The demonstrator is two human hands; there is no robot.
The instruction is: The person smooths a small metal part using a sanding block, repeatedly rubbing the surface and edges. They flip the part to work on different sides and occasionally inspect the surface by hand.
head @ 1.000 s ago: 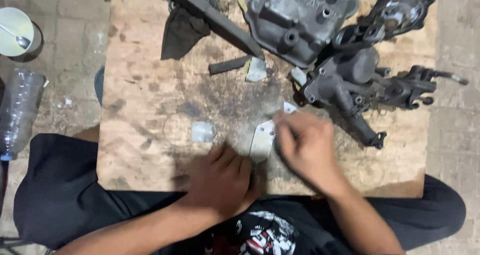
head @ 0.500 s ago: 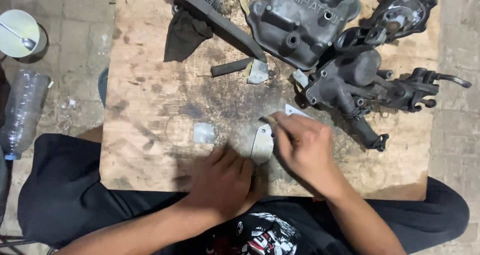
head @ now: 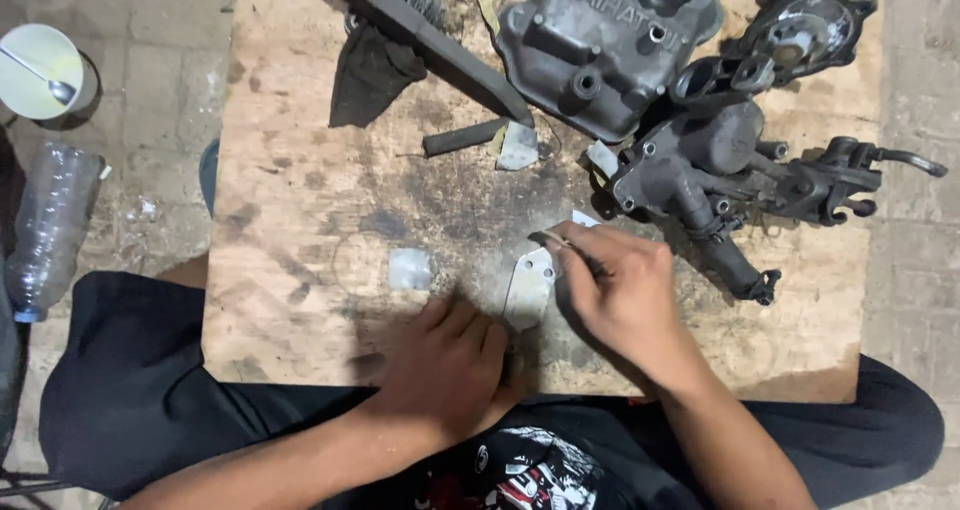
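Head view, one item in hand. Left hand [head: 450, 370]: fingers curled and pressed down on the lower end of a flat grey metal plate [head: 528, 288], pinning it to the wooden board [head: 300, 190]. Right hand [head: 620, 295]: fingers pinched on a thin tool [head: 556, 240], whose tip rests at the plate's upper edge; whether it is a blade or a scriber cannot be told.

Risk, judged: the tool may skid off the plate's edge toward the left fingers, which lie just beside its path; the plate may pivot under one-point pressure.

Nearby: small pale square scrap [head: 410, 268], left of the plate. Farther up the board: dark cast housing [head: 690, 170], valve cover [head: 600, 45], wire brush [head: 430, 30], dark rag [head: 368, 75], short black tube [head: 465, 137]. These crowd the right side, and an elbow slip could knock the housing.

Off the board, on the paving: clear plastic bottle [head: 50, 230], white cup with spoon [head: 42, 70].
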